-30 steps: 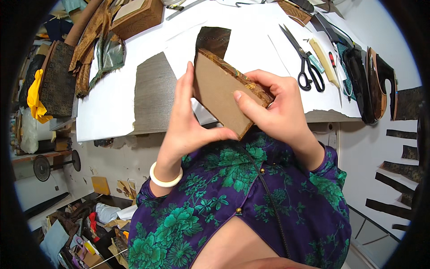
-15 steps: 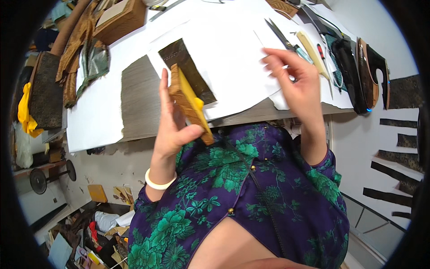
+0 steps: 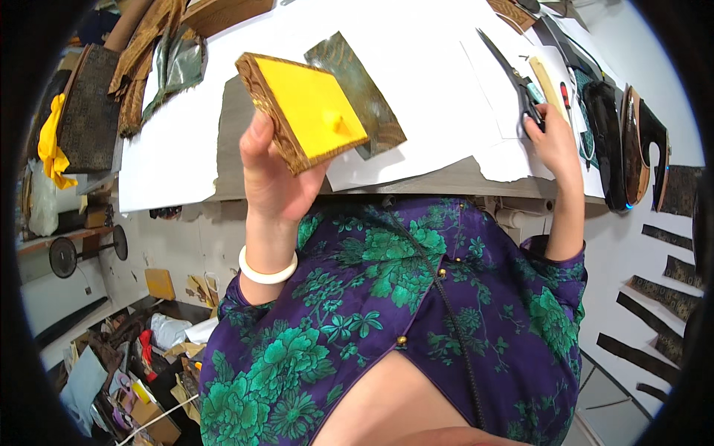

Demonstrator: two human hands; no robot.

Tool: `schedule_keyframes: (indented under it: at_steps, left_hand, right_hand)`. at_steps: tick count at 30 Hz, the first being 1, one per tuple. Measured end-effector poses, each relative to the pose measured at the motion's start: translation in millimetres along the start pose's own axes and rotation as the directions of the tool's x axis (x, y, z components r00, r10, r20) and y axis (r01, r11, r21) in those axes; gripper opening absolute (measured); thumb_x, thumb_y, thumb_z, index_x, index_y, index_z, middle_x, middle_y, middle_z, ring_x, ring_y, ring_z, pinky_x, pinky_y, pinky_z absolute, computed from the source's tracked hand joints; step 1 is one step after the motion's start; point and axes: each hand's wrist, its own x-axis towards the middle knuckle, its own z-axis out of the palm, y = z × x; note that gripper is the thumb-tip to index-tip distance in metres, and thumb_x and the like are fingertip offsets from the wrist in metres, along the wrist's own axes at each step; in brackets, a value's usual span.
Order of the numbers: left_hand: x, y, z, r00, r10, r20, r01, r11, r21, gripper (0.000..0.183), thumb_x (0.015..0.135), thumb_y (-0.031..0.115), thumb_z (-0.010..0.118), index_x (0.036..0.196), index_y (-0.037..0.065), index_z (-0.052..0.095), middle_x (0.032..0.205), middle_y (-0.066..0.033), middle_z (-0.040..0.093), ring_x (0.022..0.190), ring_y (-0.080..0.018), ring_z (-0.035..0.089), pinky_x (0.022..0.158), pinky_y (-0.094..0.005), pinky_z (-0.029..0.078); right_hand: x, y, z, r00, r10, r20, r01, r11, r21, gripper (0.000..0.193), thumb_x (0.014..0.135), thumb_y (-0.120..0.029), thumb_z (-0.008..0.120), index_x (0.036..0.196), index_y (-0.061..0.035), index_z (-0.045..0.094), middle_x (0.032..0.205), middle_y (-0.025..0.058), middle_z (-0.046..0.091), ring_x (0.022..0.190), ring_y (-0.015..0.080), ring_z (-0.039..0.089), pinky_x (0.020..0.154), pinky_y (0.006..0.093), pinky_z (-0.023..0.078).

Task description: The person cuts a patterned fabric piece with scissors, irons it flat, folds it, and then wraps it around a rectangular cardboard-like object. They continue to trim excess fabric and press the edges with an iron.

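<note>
My left hand (image 3: 277,177) is closed on a flat box-like panel (image 3: 306,108), raised above the near edge of the table. Its sides are brown patterned cloth, and its face is bright yellow with a small yellow nub near one corner. Over at the right, my right hand (image 3: 556,143) has its fingers at the dark handles of a pair of scissors (image 3: 500,58), whose blades point away to the upper left. Partly hidden behind the panel, a dark greenish-brown strip of fabric (image 3: 370,95) lies on white paper (image 3: 431,89).
Right of the scissors lie a pale wooden strip (image 3: 545,80), a red-and-black tool (image 3: 564,95) and a dark iron-like appliance (image 3: 654,149). Brown and green cloth (image 3: 175,63) is heaped at the far left. A brown box (image 3: 223,15) stands behind it.
My left hand has turned the panel so its yellow face shows. My right hand has moved right and down onto the scissors' handles. The whole view has shifted slightly.
</note>
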Motion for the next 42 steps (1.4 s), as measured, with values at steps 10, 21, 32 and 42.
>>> schedule_keyframes:
  at_steps: [10,21,32,42]
  left_hand:
    - [11,43,14,0.993,0.116,0.026,-0.112,0.986,-0.126,0.07,0.094,0.065,0.053,0.145,0.018,0.049,0.14,-0.0077,0.058,0.128,-0.0338,0.055,0.105,-0.0649,0.04]
    - [13,56,34,0.966,0.253,-0.061,-0.259,0.957,-0.131,0.08,0.088,0.076,0.048,0.149,0.024,0.046,0.148,-0.0124,0.05,0.136,-0.0423,0.046,0.105,-0.0774,0.028]
    - [8,45,29,0.949,0.277,0.152,-0.241,0.945,-0.22,0.079,0.092,0.072,0.046,0.154,0.025,0.037,0.154,-0.0127,0.043,0.141,-0.0406,0.042,0.105,-0.0745,0.036]
    - [16,35,48,0.879,0.477,-0.004,-0.477,0.878,-0.02,0.068,0.096,0.054,0.059,0.142,0.006,0.047,0.125,-0.0144,0.064,0.107,-0.0294,0.069,0.087,-0.0472,0.06]
  right_hand:
    - [-85,-29,-8,0.997,-0.028,-0.076,0.07,0.776,0.627,0.044,0.08,-0.003,0.081,0.119,0.0066,0.063,0.096,0.0072,0.07,0.079,0.0084,0.062,0.072,0.0231,0.052]
    - [-139,-83,17,0.788,-0.4,0.469,-0.407,0.235,0.883,0.045,0.083,-0.006,0.08,0.123,0.0086,0.065,0.083,-0.0036,0.055,0.071,0.0034,0.05,0.064,0.0187,0.041]
    - [-133,-104,30,0.792,-0.43,0.434,-0.393,0.186,0.9,0.041,0.086,-0.005,0.076,0.125,0.006,0.066,0.084,-0.0031,0.054,0.069,0.0035,0.048,0.06,0.0195,0.038]
    - [-135,-105,34,0.808,-0.424,0.408,-0.369,0.174,0.913,0.04,0.085,0.002,0.073,0.124,0.0071,0.066,0.085,-0.002,0.055,0.069,0.0042,0.049,0.06,0.0202,0.04]
